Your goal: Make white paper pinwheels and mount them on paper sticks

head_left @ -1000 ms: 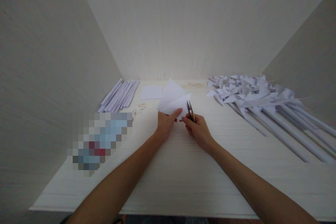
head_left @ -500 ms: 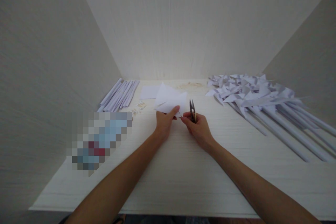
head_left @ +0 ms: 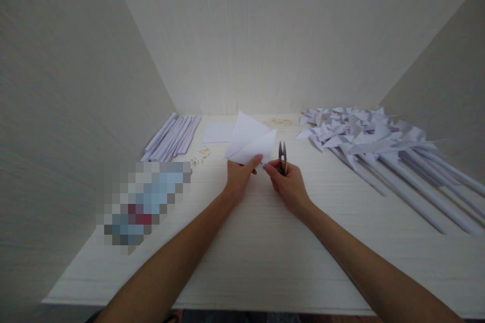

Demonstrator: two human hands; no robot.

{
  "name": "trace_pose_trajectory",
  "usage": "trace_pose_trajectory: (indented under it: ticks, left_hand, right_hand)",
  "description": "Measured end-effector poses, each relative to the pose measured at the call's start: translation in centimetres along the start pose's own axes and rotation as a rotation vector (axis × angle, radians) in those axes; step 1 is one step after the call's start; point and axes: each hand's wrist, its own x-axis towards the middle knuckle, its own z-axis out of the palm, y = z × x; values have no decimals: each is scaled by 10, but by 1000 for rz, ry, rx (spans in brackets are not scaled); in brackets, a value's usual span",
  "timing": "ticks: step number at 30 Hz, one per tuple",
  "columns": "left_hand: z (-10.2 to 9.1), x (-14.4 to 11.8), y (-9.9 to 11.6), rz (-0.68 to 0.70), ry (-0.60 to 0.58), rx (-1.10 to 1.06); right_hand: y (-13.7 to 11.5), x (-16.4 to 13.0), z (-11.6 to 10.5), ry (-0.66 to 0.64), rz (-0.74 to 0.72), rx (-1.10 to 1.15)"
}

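A white sheet of paper [head_left: 250, 136] with slanting cut lines is pinched by my left hand [head_left: 238, 179], its thumb lying on the near edge and the fingers underneath. Just to the right, my right hand [head_left: 290, 184] is closed around a small pair of thread snips [head_left: 282, 159], whose two pointed blades stick up past the fingers, slightly apart. The thumb and forefinger of that hand are pressed together by the paper's near right corner. Something thin and dark shows between these fingertips and the paper, too small to name.
White paper pinwheels [head_left: 359, 136] on rolled paper sticks are heaped at the right. Paper rolls [head_left: 178, 133] lie at the back left, near a flat white sheet [head_left: 216, 132]. Small scraps [head_left: 202, 153] lie left of my hands. A pixelated object [head_left: 151, 197] is at the left.
The held paper has tilted and shifted slightly up and right, its flaps now lying differently. My right hand and the snips have moved a little right, and the blades point more upright.
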Motion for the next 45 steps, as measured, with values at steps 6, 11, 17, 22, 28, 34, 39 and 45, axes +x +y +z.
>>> trace_pose_trajectory:
  ticks: [6,11,17,22,28,34,39,45]
  left_hand:
    - [0,-1,-1,-24,-43,-37]
    - [1,-1,0,-59,-79,-86]
    - [0,-1,-3,-63,-100,-92]
    - [-1,0,-4,-78,-121,-107]
    - [-2,1,-6,-77,-143,-124]
    - [-2,0,-5,-88,-135,-126]
    - [-1,0,-4,-94,-131,-137]
    - [-2,2,-6,-82,-139,-98]
  right_hand:
    - [-2,1,0,7,41,72]
    - [-4,2,0,20,59,119]
    - [-6,2,0,20,101,191]
    - [-5,2,-1,6,116,236]
    - [-6,2,-1,7,123,233]
    - [-6,2,-2,-5,121,231]
    - [-7,1,-2,4,121,224]
    - [-5,1,-3,0,102,224]
